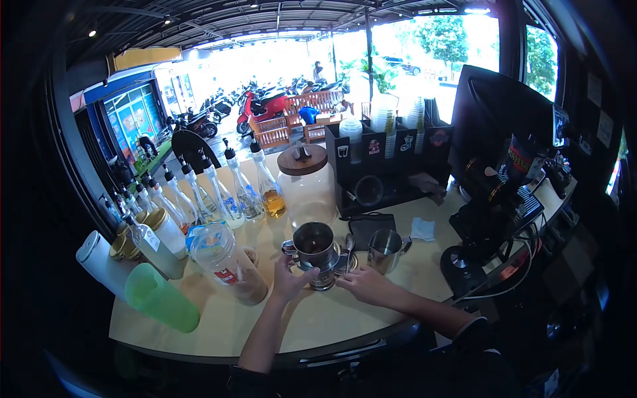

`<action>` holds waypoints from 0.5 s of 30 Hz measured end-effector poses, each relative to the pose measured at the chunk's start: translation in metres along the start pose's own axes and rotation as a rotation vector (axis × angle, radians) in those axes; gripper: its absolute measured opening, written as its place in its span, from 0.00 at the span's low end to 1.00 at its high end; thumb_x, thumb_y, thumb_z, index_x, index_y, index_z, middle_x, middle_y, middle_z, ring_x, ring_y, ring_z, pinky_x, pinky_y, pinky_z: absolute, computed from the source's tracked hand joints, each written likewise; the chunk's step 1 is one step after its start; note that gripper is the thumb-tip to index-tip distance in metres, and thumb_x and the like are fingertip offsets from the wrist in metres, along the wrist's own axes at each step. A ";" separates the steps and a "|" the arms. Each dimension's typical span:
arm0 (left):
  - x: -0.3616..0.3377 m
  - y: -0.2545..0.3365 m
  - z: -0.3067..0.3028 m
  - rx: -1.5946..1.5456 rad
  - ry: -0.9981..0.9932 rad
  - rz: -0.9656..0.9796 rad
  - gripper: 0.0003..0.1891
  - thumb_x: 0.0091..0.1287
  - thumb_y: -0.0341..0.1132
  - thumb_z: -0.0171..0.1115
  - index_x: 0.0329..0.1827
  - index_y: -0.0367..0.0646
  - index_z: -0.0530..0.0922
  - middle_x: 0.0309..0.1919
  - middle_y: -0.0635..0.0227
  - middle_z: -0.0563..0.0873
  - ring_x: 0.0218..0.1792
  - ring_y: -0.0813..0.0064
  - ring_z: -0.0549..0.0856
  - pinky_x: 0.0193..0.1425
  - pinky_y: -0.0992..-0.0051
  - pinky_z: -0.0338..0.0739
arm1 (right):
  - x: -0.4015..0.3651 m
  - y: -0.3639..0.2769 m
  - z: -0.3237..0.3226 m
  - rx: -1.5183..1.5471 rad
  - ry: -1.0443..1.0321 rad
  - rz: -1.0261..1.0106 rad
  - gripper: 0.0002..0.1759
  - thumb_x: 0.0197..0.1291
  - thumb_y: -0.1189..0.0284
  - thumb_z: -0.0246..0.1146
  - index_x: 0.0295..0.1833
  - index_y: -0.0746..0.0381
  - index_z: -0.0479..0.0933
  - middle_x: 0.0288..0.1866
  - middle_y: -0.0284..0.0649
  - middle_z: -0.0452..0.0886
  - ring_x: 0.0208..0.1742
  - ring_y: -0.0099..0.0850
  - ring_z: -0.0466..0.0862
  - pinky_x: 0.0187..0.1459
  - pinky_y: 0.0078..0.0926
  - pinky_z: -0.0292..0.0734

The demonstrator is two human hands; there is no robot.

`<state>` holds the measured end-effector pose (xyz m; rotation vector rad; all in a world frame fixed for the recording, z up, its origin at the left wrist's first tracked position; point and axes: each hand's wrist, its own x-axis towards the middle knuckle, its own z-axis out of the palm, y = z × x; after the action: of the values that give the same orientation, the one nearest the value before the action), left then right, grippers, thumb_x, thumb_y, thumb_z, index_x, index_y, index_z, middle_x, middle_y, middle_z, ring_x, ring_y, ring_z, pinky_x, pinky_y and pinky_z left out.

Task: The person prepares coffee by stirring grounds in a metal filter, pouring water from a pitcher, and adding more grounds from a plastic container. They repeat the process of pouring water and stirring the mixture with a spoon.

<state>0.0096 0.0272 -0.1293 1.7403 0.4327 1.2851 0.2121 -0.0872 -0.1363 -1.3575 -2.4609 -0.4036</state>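
Observation:
A metal drip coffee filter [314, 240] with dark contents sits on a small glass [323, 279] at the counter's middle. My left hand [289, 282] is curled around its left side, thumb across the front. Just to the right, my right hand [371, 287] is closed, its fingertips pinched at the lower end of a spoon [349, 244]. The spoon's bowl points away from me, beside a small round metal piece partly hidden by the hand. Behind my right hand stands a steel pitcher [385, 252].
Left are a clear jar with powder [229, 265], a green cup [161, 298] and a row of pump bottles [245, 189]. Behind stands a wooden-lidded glass jar [306, 186]. A black cup organizer [398, 156], white tissue [423, 229] and dark machine [491, 199] lie rightward.

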 end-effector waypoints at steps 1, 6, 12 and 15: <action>0.000 0.001 0.000 0.001 0.003 0.011 0.29 0.47 0.39 0.79 0.52 0.39 0.77 0.44 0.66 0.85 0.44 0.76 0.83 0.50 0.72 0.76 | 0.000 0.000 -0.001 0.069 0.012 0.030 0.12 0.56 0.74 0.58 0.47 0.61 0.74 0.35 0.39 0.81 0.40 0.35 0.85 0.39 0.33 0.77; 0.000 0.002 0.000 0.013 0.007 -0.002 0.29 0.47 0.40 0.79 0.52 0.38 0.77 0.43 0.66 0.85 0.43 0.76 0.84 0.49 0.73 0.77 | 0.001 0.001 -0.005 0.381 0.218 0.214 0.09 0.60 0.76 0.58 0.46 0.64 0.71 0.35 0.45 0.81 0.39 0.44 0.83 0.39 0.40 0.78; 0.000 0.003 -0.001 0.012 -0.003 -0.017 0.29 0.48 0.40 0.78 0.51 0.38 0.77 0.43 0.65 0.85 0.44 0.75 0.84 0.51 0.71 0.77 | 0.003 0.010 -0.019 0.404 0.376 0.292 0.06 0.64 0.77 0.56 0.45 0.65 0.68 0.38 0.49 0.79 0.40 0.49 0.81 0.39 0.42 0.77; 0.000 0.006 0.000 0.010 -0.001 -0.021 0.29 0.47 0.40 0.78 0.52 0.38 0.77 0.43 0.65 0.85 0.44 0.74 0.85 0.52 0.70 0.77 | 0.006 0.016 -0.035 0.343 0.411 0.288 0.06 0.63 0.79 0.56 0.45 0.65 0.69 0.38 0.49 0.78 0.39 0.49 0.81 0.38 0.41 0.77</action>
<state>0.0089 0.0241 -0.1243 1.7398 0.4564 1.2697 0.2270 -0.0878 -0.0999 -1.3015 -1.8670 -0.1605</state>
